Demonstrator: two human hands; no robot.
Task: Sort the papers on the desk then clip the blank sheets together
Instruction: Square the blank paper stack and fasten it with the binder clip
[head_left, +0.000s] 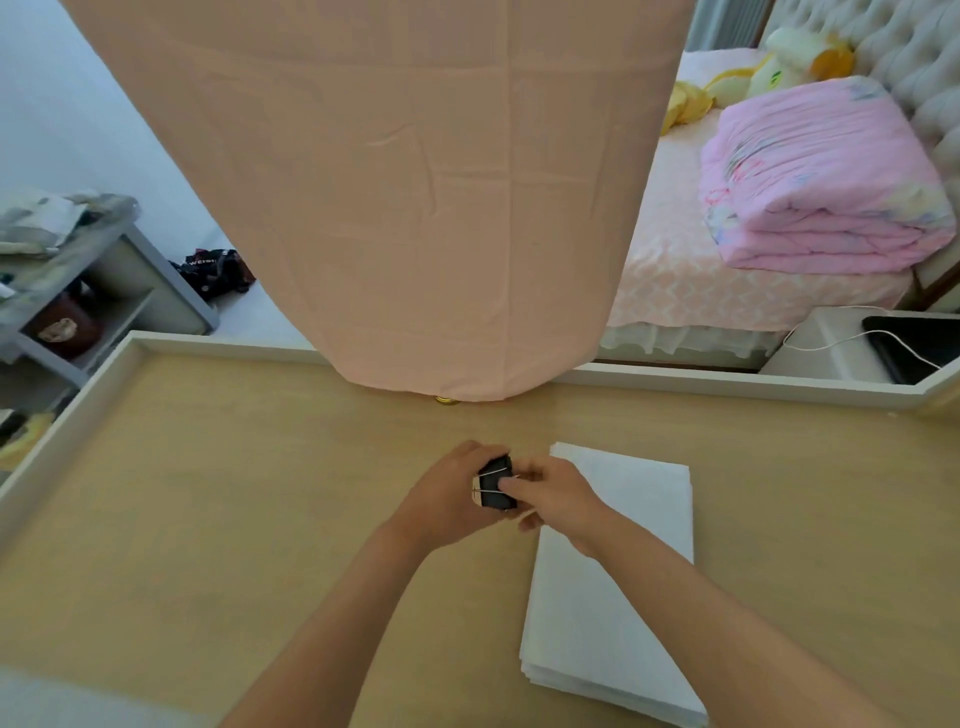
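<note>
A black clip (496, 488) is held above the desk (208, 493), just left of the far corner of the stack of white sheets (571, 649), which lies flat under the right forearm. The left hand (447, 499) is curled round the clip's body, and the right hand (556, 501) pinches it from the other side, near the wire handles; how wide its mouth stands cannot be told. For a clean bite, the handles should be squeezed fully and the stack's edges squared before the mouth is slid over one edge. Bare desk lies to the left and ahead. The raised white rim (727, 376) and the hanging pink cloth (415, 208) bound the far side.
</note>
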